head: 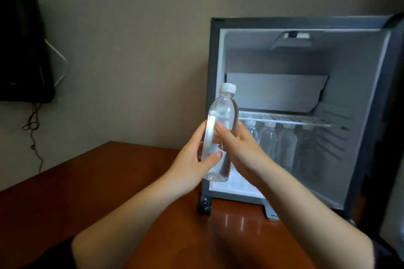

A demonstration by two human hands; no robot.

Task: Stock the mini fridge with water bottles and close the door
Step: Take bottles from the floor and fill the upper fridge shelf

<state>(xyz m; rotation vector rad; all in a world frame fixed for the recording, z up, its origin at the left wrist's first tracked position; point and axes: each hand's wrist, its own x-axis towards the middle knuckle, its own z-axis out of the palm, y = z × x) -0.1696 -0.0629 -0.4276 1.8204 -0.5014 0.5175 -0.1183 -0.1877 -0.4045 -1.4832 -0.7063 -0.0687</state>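
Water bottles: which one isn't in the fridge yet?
The bottle held by the left hand and right hand, in front of the fridge. The other bottles stand inside, under the wire shelf.

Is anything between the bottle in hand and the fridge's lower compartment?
Nothing visible. The mini fridge stands open, with the bottle held just before its opening. A row of bottles stands under the wire shelf toward the back; the fridge floor in front of them looks free.

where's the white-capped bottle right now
Head view, centre: the water bottle is held cap up between the left hand and right hand, just in front of the left edge of the open mini fridge, above the wooden table.
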